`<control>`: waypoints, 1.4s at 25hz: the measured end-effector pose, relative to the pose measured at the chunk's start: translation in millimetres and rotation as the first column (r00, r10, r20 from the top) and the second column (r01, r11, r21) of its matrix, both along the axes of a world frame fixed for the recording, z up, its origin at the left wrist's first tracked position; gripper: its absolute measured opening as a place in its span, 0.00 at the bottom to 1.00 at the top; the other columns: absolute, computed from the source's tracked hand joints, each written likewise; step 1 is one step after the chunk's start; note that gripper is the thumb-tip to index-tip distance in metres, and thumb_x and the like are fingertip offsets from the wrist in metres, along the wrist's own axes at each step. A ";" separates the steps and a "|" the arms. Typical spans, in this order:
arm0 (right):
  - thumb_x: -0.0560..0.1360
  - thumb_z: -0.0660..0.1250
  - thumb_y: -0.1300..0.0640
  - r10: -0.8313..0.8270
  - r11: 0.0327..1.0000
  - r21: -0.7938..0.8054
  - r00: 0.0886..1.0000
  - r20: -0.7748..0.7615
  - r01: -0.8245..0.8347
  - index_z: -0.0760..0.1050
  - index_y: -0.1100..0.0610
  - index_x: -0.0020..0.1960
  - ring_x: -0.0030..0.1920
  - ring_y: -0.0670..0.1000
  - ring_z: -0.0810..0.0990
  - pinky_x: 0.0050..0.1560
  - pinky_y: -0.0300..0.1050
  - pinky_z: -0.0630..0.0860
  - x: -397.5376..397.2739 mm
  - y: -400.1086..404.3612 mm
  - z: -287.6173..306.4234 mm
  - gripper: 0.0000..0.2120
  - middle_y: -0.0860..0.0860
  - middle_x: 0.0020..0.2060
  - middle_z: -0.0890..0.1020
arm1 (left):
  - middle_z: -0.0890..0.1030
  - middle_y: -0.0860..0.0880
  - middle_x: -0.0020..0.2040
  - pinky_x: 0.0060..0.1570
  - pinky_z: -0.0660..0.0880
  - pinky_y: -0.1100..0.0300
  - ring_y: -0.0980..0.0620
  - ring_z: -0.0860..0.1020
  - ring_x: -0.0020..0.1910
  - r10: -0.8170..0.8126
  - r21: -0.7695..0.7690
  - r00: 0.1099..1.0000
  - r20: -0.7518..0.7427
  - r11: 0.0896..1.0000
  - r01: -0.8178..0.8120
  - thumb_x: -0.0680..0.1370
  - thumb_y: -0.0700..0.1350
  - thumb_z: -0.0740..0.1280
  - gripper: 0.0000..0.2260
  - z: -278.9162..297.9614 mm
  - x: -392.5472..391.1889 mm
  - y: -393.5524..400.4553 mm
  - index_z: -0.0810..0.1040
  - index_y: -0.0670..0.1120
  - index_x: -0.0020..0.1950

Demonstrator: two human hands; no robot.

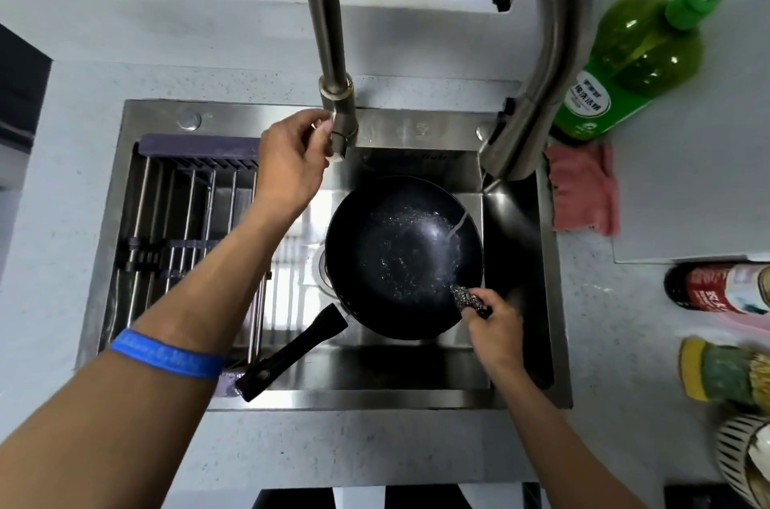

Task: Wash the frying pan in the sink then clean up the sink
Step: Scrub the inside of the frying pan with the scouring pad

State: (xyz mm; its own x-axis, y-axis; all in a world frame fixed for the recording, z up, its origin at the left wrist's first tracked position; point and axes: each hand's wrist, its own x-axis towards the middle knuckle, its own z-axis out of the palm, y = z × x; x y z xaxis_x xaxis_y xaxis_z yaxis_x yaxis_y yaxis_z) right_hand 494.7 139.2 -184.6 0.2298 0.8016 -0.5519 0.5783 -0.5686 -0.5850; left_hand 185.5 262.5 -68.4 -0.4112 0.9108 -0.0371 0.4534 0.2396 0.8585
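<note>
Black pan lying in sink, catching water from spout. Left hand curling round tap lever; right hand gripping steel scourer at pan's rim.

A black frying pan sits in the steel sink, its handle pointing toward the person, while a thin stream of water falls from the spout onto its right side. The left hand reaches up with fingers curled at the tap lever, and the right hand pinches a steel scourer against the pan's near rim. A drying rack fills the sink's left half, and a green soap bottle and pink cloth lie on the counter to the right.
</note>
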 end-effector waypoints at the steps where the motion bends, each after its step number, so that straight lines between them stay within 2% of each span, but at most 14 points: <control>1: 0.73 0.70 0.63 0.009 1.000 0.020 1.000 -0.003 -0.009 0.82 0.48 0.56 0.44 0.52 0.82 0.50 0.49 0.81 -4.5 3.8 -4.6 0.15 0.53 0.47 0.86 | 0.82 0.48 0.44 0.42 0.81 0.55 0.51 0.81 0.38 0.075 -0.021 0.995 0.065 0.997 -0.074 0.80 0.51 0.63 0.12 0.6 0.9 -13.7 0.77 0.48 0.61; 4: 0.72 0.70 0.65 0.132 0.972 0.167 0.971 0.200 -0.166 0.83 0.54 0.58 0.50 0.58 0.82 0.55 0.48 0.77 -29.0 31.6 -35.8 0.16 0.54 0.52 0.86 | 0.80 0.47 0.51 0.52 0.78 0.50 0.48 0.80 0.48 0.054 -0.364 0.998 0.019 0.930 -0.043 0.78 0.50 0.66 0.13 -40.4 5.7 -100.3 0.74 0.50 0.62; 6: 0.74 0.68 0.63 0.281 0.933 0.112 0.886 0.368 -0.343 0.81 0.57 0.62 0.57 0.63 0.80 0.60 0.53 0.75 -65.9 48.5 -69.3 0.17 0.57 0.60 0.83 | 0.77 0.46 0.58 0.59 0.74 0.50 0.44 0.76 0.58 -0.373 -0.766 0.923 -0.098 0.620 0.169 0.74 0.53 0.70 0.27 -70.0 26.5 -165.5 0.68 0.47 0.70; 8: 0.78 0.64 0.56 0.536 0.842 -0.094 0.803 0.261 -0.531 0.69 0.60 0.73 0.73 0.61 0.68 0.73 0.54 0.65 -100.8 50.7 -93.9 0.24 0.58 0.76 0.66 | 0.75 0.47 0.62 0.58 0.74 0.52 0.45 0.75 0.60 -0.664 -0.909 0.733 -0.147 0.382 0.164 0.75 0.57 0.66 0.31 -92.7 45.7 -193.2 0.60 0.46 0.73; 10: 0.83 0.56 0.48 0.734 0.677 -0.270 0.650 0.194 -0.684 0.51 0.61 0.81 0.81 0.56 0.48 0.80 0.52 0.47 -97.8 40.7 -106.8 0.32 0.56 0.81 0.45 | 0.78 0.47 0.57 0.51 0.76 0.54 0.46 0.79 0.56 -0.662 -0.907 0.720 -0.209 0.406 0.109 0.77 0.56 0.64 0.22 -104.2 48.4 -183.6 0.66 0.47 0.67; 14: 0.83 0.51 0.41 0.861 0.505 -0.329 0.489 0.137 -0.798 0.42 0.60 0.81 0.80 0.55 0.36 0.77 0.49 0.36 -83.6 25.9 -98.4 0.36 0.57 0.80 0.36 | 0.80 0.48 0.54 0.47 0.75 0.56 0.47 0.80 0.53 -0.665 -0.912 0.710 -0.231 0.403 0.080 0.76 0.51 0.66 0.16 -117.4 42.2 -169.9 0.71 0.47 0.61; 18: 0.83 0.50 0.38 0.808 0.578 -0.296 0.585 0.074 -0.761 0.39 0.49 0.82 0.79 0.50 0.33 0.78 0.51 0.37 -85.0 88.3 -111.6 0.35 0.50 0.80 0.34 | 0.79 0.47 0.53 0.45 0.75 0.55 0.46 0.80 0.52 -0.630 -0.890 0.733 -0.256 0.449 0.076 0.77 0.52 0.65 0.15 -125.3 44.3 -173.3 0.71 0.47 0.60; 20: 0.82 0.50 0.36 0.857 0.502 -0.380 0.506 0.097 -0.777 0.41 0.48 0.82 0.79 0.52 0.33 0.79 0.53 0.39 -78.1 60.6 -105.3 0.35 0.51 0.80 0.34 | 0.79 0.47 0.53 0.46 0.75 0.54 0.45 0.80 0.52 -0.620 -0.897 0.746 -0.243 0.437 0.072 0.76 0.51 0.66 0.15 -123.3 42.1 -169.6 0.72 0.47 0.60; 23: 0.82 0.51 0.37 0.884 0.443 -0.220 0.465 -0.054 -0.869 0.43 0.48 0.82 0.79 0.51 0.33 0.79 0.50 0.38 -103.4 42.4 -106.3 0.33 0.48 0.79 0.34 | 0.79 0.46 0.53 0.46 0.75 0.54 0.45 0.80 0.53 -0.622 -0.903 0.750 -0.226 0.423 0.078 0.75 0.50 0.66 0.15 -124.1 44.7 -170.6 0.71 0.46 0.59; 25: 0.82 0.49 0.36 0.829 0.547 -0.264 0.557 0.042 -0.794 0.43 0.48 0.82 0.80 0.51 0.35 0.78 0.50 0.39 -90.7 73.6 -113.5 0.34 0.49 0.80 0.37 | 0.79 0.46 0.53 0.46 0.74 0.55 0.45 0.80 0.52 -0.624 -0.901 0.746 -0.233 0.428 0.077 0.75 0.48 0.66 0.14 -127.8 44.8 -170.1 0.72 0.46 0.59; 27: 0.81 0.45 0.34 0.840 0.542 -0.403 0.480 0.251 -0.738 0.46 0.54 0.82 0.81 0.56 0.39 0.78 0.52 0.42 -70.4 63.3 -104.9 0.36 0.57 0.81 0.43 | 0.79 0.47 0.53 0.45 0.73 0.56 0.45 0.80 0.52 -0.616 -0.894 0.752 -0.233 0.441 0.084 0.75 0.48 0.66 0.14 -127.6 42.7 -171.0 0.72 0.46 0.59; 29: 0.81 0.44 0.34 0.890 0.455 -0.313 0.421 0.175 -0.834 0.51 0.57 0.81 0.81 0.57 0.42 0.78 0.51 0.45 -91.2 28.4 -100.9 0.38 0.59 0.81 0.47 | 0.80 0.47 0.52 0.43 0.72 0.56 0.46 0.80 0.51 -0.619 -0.889 0.746 -0.244 0.450 0.082 0.75 0.47 0.66 0.14 -126.6 43.6 -171.4 0.73 0.46 0.58; 32: 0.82 0.50 0.37 0.801 0.563 -0.212 0.591 -0.098 -0.799 0.45 0.49 0.82 0.80 0.50 0.36 0.79 0.51 0.40 -106.9 65.4 -105.0 0.34 0.49 0.80 0.36 | 0.80 0.47 0.52 0.44 0.73 0.56 0.45 0.80 0.51 -0.623 -0.886 0.741 -0.252 0.456 0.081 0.74 0.47 0.67 0.14 -130.0 43.7 -171.5 0.73 0.46 0.59; 35: 0.81 0.50 0.35 0.781 0.590 -0.369 0.624 0.033 -0.718 0.42 0.48 0.82 0.80 0.52 0.34 0.77 0.51 0.38 -76.3 58.2 -99.7 0.35 0.50 0.79 0.34 | 0.80 0.46 0.51 0.43 0.73 0.55 0.45 0.80 0.50 -0.628 -0.881 0.733 -0.261 0.466 0.085 0.74 0.46 0.67 0.14 -129.2 42.2 -172.2 0.73 0.45 0.59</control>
State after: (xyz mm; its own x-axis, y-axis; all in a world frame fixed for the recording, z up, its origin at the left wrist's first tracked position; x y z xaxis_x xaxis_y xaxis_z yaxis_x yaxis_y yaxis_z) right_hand 418.4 197.5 -284.3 -0.2629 0.5381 -0.8008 0.9491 -0.0050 -0.3149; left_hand 227.7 90.3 -197.6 -0.2491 0.6596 -0.7092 0.9319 0.3626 0.0098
